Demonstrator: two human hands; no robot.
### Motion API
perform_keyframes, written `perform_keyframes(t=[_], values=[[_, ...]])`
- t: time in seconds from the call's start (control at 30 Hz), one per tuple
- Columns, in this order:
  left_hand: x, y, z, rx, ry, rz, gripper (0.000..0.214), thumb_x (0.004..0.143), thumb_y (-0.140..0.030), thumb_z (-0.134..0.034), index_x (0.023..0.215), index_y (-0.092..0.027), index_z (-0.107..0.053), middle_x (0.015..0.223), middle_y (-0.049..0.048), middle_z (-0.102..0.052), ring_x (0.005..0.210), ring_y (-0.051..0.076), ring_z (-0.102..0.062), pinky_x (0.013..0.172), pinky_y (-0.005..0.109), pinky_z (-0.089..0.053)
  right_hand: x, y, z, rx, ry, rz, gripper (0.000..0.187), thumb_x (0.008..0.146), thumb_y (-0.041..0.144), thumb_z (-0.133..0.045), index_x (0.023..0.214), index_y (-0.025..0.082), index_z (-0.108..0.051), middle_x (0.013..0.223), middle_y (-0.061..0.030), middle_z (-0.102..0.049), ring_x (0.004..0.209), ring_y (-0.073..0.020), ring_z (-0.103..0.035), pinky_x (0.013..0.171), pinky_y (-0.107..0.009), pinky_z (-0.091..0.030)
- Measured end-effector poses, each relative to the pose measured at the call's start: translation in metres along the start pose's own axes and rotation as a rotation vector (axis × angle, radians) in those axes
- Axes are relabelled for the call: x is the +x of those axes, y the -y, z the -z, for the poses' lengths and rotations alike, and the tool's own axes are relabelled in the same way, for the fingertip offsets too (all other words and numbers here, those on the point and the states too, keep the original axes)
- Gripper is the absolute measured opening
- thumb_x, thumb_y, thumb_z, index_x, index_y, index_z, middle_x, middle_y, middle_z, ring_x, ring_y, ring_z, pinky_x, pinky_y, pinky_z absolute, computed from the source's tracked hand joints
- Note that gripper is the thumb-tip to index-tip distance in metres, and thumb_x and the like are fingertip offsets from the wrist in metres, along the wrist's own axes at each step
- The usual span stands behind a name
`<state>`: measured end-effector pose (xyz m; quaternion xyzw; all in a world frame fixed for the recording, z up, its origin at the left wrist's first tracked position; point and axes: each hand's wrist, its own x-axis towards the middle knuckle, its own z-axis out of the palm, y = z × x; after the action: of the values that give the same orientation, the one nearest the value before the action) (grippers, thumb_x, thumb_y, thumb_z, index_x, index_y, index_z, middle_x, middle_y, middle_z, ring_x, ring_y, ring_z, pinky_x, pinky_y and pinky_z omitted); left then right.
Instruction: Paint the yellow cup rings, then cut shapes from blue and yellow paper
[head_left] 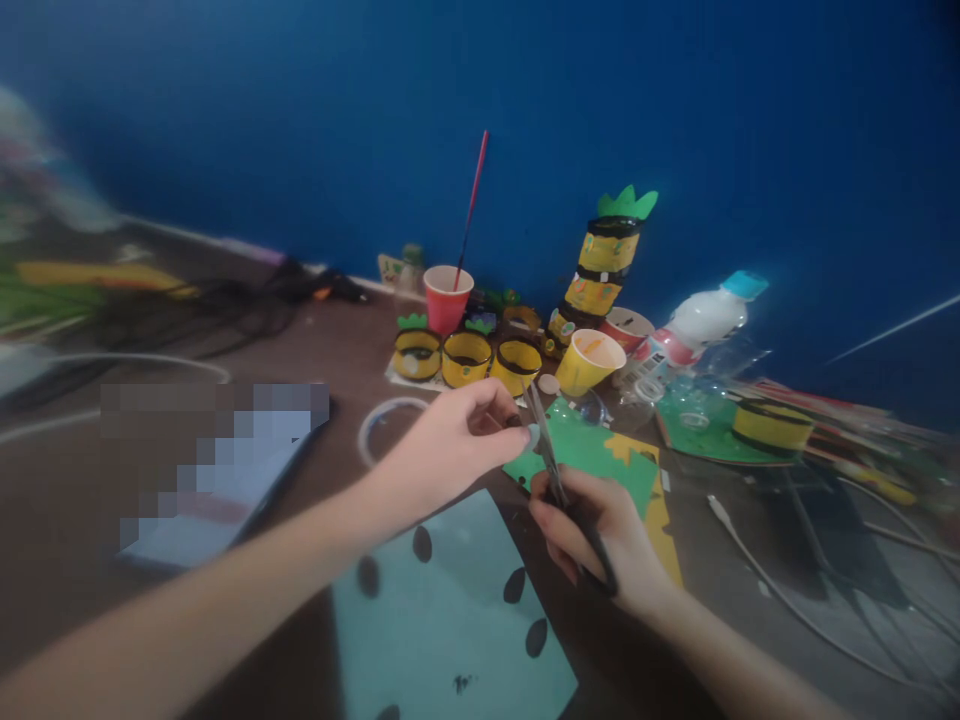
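Observation:
My right hand (592, 530) grips black-handled scissors (551, 470), the blades pointing up and away. My left hand (457, 440) is pinched closed right beside the blades, holding a small piece I cannot make out. Just under the blades lies a green paper sheet (600, 455) on a yellow sheet (664, 520). A pale blue sheet (450, 620) with black oval spots lies in front of me, below both hands.
Behind the hands stand several yellow rings with black bands (465, 358), a red cup (448, 295) with a brush, a tilted yellow cup (589, 362), a stacked pineapple-like tower (600, 275), a lying white bottle (697, 325), a green plate (712, 425), and cables at left and right.

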<state>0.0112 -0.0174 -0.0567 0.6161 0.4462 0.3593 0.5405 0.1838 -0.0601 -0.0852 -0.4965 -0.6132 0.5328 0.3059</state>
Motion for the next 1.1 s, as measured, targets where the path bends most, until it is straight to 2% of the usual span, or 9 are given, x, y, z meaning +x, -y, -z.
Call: perform_keyframes(t=[0.77,1.1], values=[[0.0013,0.0003,0.0003,0.016,-0.011,0.038,0.01,0.076,-0.029,-0.057,0.075,-0.021,-0.051,0.07,-0.0045,-0.053,0.067,0.01,-0.048,0.061,0.025,-0.037,0.0001,-0.0048,-0.0001,0.002,-0.006,0.031,0.022,0.082,0.035,-0.056,0.071,0.017,-0.049,0.04,0.0084,-0.038,0.031,-0.0049,-0.035,0.032,-0.016,-0.025],[0.0021,0.0039,0.0004,-0.007,0.004,0.014,0.008,0.077,-0.028,-0.057,0.076,-0.022,-0.051,0.073,-0.005,-0.053,0.068,0.01,-0.049,0.064,0.026,-0.038,0.0002,-0.0055,0.0004,0.021,0.019,0.042,0.024,0.084,0.036,-0.054,0.071,0.017,-0.048,0.042,0.0081,-0.038,0.032,-0.0045,-0.036,0.033,-0.016,-0.025]])
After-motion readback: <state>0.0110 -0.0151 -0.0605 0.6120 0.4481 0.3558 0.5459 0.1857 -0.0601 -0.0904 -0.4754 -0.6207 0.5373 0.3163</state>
